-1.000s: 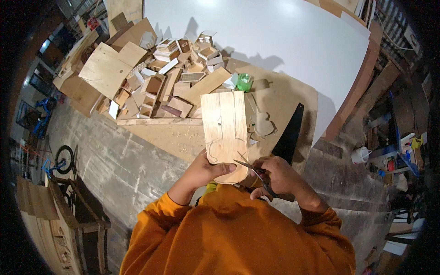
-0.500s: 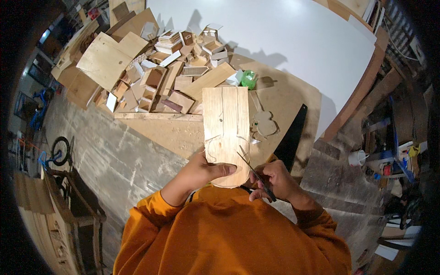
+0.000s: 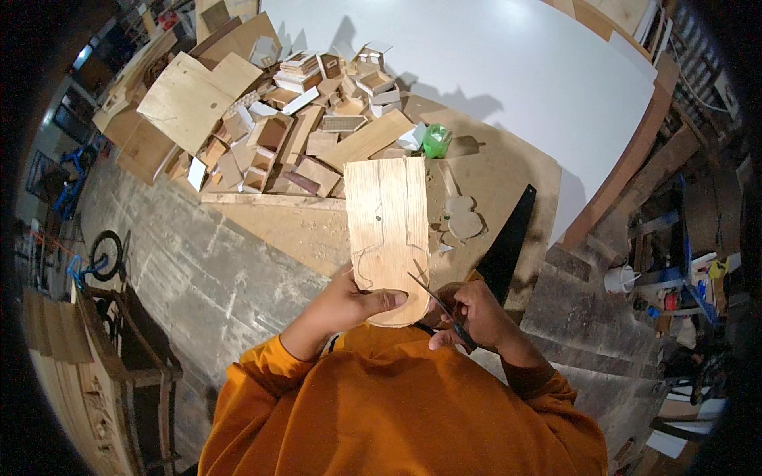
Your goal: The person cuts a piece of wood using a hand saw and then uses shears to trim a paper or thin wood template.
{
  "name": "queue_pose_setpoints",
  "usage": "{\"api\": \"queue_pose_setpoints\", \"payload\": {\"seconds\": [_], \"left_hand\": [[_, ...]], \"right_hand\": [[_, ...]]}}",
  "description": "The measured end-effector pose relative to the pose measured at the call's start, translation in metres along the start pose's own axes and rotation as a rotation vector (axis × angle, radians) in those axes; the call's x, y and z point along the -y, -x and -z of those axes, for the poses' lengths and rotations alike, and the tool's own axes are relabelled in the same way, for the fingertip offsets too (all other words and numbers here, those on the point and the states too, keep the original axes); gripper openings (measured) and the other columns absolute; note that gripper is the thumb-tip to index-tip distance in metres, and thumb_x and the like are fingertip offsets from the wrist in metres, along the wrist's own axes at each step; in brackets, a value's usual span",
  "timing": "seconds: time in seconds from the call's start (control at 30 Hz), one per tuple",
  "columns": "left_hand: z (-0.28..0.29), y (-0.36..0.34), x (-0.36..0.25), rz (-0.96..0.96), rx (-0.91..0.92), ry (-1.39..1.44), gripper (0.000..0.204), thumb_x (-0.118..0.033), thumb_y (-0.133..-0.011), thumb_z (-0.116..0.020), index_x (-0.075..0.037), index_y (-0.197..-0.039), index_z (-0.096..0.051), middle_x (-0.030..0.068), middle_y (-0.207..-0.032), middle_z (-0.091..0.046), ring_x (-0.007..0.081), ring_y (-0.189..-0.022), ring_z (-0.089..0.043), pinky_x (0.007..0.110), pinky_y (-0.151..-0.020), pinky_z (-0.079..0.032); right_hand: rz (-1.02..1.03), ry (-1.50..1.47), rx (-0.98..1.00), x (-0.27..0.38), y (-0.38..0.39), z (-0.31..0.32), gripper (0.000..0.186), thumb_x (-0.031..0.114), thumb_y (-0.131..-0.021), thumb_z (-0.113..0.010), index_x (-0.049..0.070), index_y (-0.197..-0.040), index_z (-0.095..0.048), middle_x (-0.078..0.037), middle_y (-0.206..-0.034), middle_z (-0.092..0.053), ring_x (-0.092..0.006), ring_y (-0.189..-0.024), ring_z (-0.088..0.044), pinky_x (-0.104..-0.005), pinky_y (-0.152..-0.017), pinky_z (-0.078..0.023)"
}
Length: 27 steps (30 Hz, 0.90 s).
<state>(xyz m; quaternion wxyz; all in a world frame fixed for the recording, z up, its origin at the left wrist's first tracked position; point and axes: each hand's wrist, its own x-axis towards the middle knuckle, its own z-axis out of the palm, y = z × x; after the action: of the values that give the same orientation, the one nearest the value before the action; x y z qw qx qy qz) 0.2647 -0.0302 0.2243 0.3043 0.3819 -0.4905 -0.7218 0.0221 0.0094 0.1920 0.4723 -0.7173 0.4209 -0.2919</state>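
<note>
My left hand [image 3: 341, 305] grips a thin, pale wooden sheet [image 3: 389, 208] by its near left side, thumb lying across the top face. The sheet has wood grain, a dark knot, curved pencil lines and a rounded near end. In my right hand [image 3: 479, 312] is a pair of dark scissors [image 3: 436, 300], closed round by the fingers. The blades point up and left over the sheet's right edge, near a curved line. Whether they bite into the wood is hard to tell.
Beyond the sheet, a worktable [image 3: 262, 224] carries a heap of wood offcuts [image 3: 317, 143], a green container [image 3: 436, 140], a rounded cut-out shape [image 3: 463, 218] and a dark saw blade [image 3: 509, 242]. A large white panel [image 3: 508, 63] lies behind. A white bucket [image 3: 619, 278] stands at right.
The sheet has tilted slightly, its far end shifting left and nearer to me. My hands keep their holds, and the scissors have moved slightly down and left.
</note>
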Motion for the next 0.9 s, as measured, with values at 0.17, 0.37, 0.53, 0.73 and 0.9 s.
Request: {"api": "queue_pose_setpoints", "payload": {"seconds": [0.17,0.37,0.53,0.73,0.9], "left_hand": [[-0.001,0.005,0.001,0.026,0.066,-0.093,0.052,-0.005,-0.081,-0.073,0.001,-0.127,-0.050,0.0093,-0.118,-0.062,0.0169,-0.106,-0.057,0.032,-0.093,-0.045],[-0.004,0.013,-0.002,0.058,0.094,-0.056,0.051,-0.006,-0.082,-0.072,0.001,-0.127,-0.050,0.0084,-0.118,-0.062,0.0160,-0.106,-0.056,0.031,-0.093,-0.044],[-0.008,0.013,-0.003,0.046,0.108,-0.030,0.049,-0.006,-0.082,-0.072,0.001,-0.126,-0.052,0.0084,-0.118,-0.062,0.0157,-0.105,-0.057,0.031,-0.092,-0.045],[-0.006,0.014,-0.001,-0.081,0.167,-0.148,0.046,-0.006,-0.081,-0.073,0.000,-0.123,-0.054,0.0079,-0.115,-0.063,0.0146,-0.103,-0.057,0.030,-0.091,-0.045],[-0.012,0.017,-0.009,-0.004,0.182,-0.154,0.045,-0.007,-0.082,-0.072,0.000,-0.123,-0.054,0.0076,-0.114,-0.063,0.0141,-0.103,-0.057,0.030,-0.091,-0.045]], "right_hand": [[0.276,0.108,-0.146,0.004,-0.007,-0.007,0.068,0.057,-0.055,-0.085,-0.001,-0.077,-0.060,-0.004,-0.067,-0.056,-0.0114,-0.057,-0.051,-0.0248,-0.050,-0.040],[0.220,0.166,-0.056,0.008,0.009,-0.005,0.063,0.056,-0.062,-0.082,-0.002,-0.076,-0.061,-0.004,-0.061,-0.058,-0.0154,-0.050,-0.054,-0.0271,-0.046,-0.041],[0.086,0.310,-0.058,0.018,0.014,0.000,0.061,0.054,-0.062,-0.082,0.000,-0.085,-0.066,-0.010,-0.069,-0.064,-0.0241,-0.060,-0.062,-0.0330,-0.055,-0.049],[0.365,0.382,-0.128,0.028,0.003,0.001,0.060,0.056,-0.061,-0.082,0.005,-0.090,-0.068,-0.011,-0.077,-0.066,-0.0246,-0.066,-0.064,-0.0336,-0.060,-0.051],[0.184,0.374,-0.114,0.027,0.016,0.002,0.056,0.055,-0.063,-0.081,0.007,-0.090,-0.069,-0.010,-0.071,-0.062,-0.0260,-0.061,-0.063,-0.0347,-0.056,-0.050]]}}
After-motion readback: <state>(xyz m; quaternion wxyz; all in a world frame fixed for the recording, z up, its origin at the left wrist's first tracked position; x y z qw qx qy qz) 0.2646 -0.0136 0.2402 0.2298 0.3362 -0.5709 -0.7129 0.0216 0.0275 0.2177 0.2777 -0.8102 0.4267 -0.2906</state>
